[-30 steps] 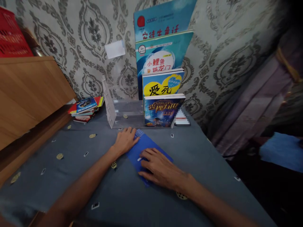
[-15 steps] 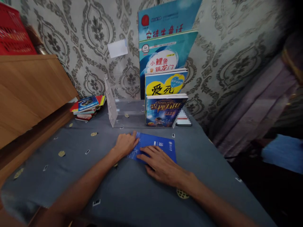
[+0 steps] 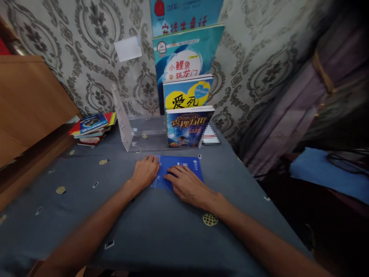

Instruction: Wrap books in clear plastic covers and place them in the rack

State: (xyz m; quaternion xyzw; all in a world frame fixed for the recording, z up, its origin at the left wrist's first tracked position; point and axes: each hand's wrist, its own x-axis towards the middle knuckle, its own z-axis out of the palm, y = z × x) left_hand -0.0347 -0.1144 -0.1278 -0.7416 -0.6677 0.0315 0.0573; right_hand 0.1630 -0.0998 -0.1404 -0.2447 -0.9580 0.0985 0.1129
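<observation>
A blue booklet (image 3: 165, 162) with pale lettering lies flat on the cloth-covered table. My left hand (image 3: 145, 172) is at its left edge, fingers bent and held close together on that edge; the thumb is hard to make out. Across the middle of the booklet rests my right hand (image 3: 187, 184), palm down, with its fingers stretched out and slightly apart. Just beyond the hands stands a clear stepped book rack (image 3: 122, 119). On its right side, books are tiered upright: a dark blue book (image 3: 187, 129) in front, a yellow-and-blue book (image 3: 187, 94), a teal book (image 3: 184, 65) and a taller blue book (image 3: 187, 15).
A stack of books (image 3: 93, 129) lies at the back left beside a wooden cabinet (image 3: 31, 104). Right of the rack sits a small blurred white triangular object (image 3: 211, 136). Patterned wallpaper (image 3: 98, 27) rises behind the grey tablecloth (image 3: 161, 238); a curtain (image 3: 291, 111) hangs on the right.
The camera view has turned slightly right, so everything sits further left. My left hand's forefinger, stretched along the booklet's edge before, is now drawn in with the others. My right hand stays on the booklet.
</observation>
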